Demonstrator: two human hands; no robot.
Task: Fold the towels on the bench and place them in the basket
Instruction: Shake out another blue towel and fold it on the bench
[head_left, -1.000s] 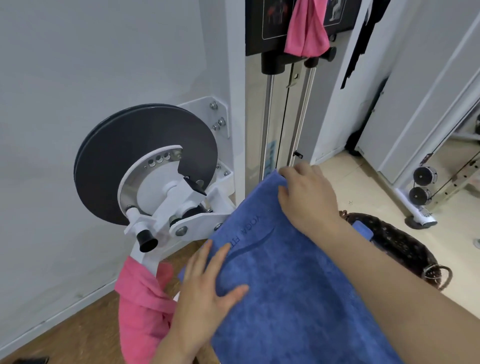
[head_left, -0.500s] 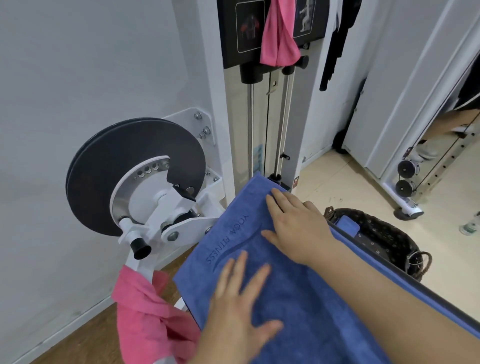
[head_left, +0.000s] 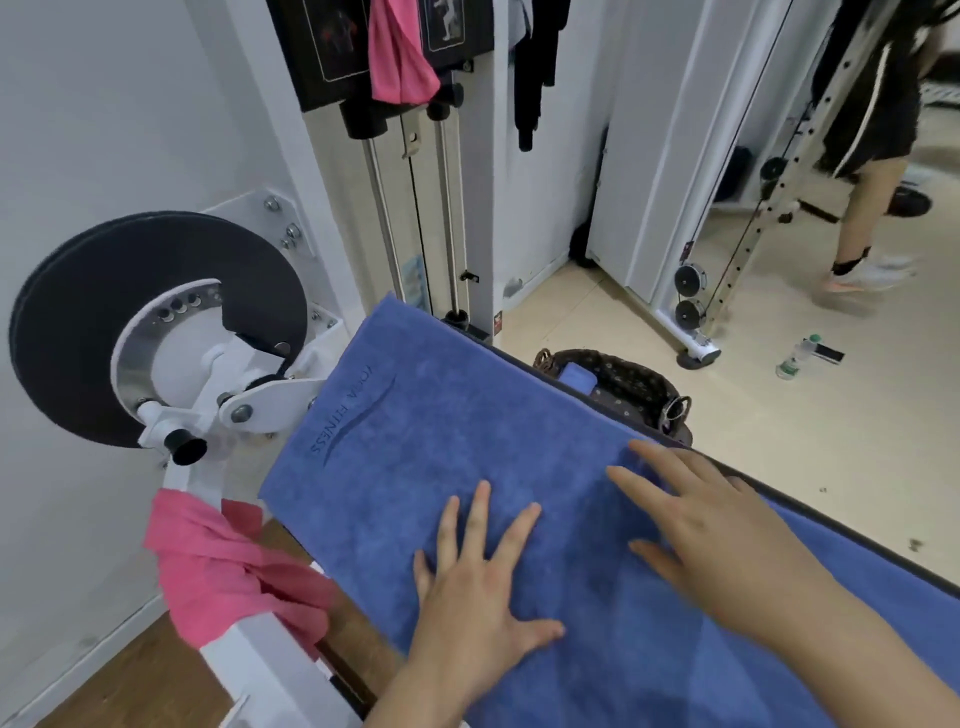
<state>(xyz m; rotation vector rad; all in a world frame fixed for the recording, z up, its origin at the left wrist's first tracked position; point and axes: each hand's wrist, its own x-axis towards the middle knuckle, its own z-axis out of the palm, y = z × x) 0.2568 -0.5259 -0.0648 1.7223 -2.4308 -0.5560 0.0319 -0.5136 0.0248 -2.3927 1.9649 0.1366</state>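
A blue towel (head_left: 447, 431) with stitched lettering lies spread flat along the black bench (head_left: 810, 512), whose edge shows on the right. My left hand (head_left: 478, 587) presses flat on the towel with fingers spread. My right hand (head_left: 711, 525) lies flat on it too, near the bench's right edge. A dark woven basket (head_left: 639, 387) stands on the floor beyond the bench, with a folded blue towel (head_left: 576, 376) inside. A pink towel (head_left: 228, 566) hangs on the white machine frame at the lower left. Another pink towel (head_left: 397, 57) hangs on the weight stack above.
A gym machine with a black disc (head_left: 130, 291) stands close on the left against the wall. A weight stack's guide rods (head_left: 415, 223) rise behind the bench. A person's legs (head_left: 862, 218) cross the floor at the far right. A water bottle (head_left: 795, 358) lies on the floor.
My right hand let go of the towel's far corner and slid back toward me over the cloth. My left hand moved right onto the towel's middle. The towel now lies flat.
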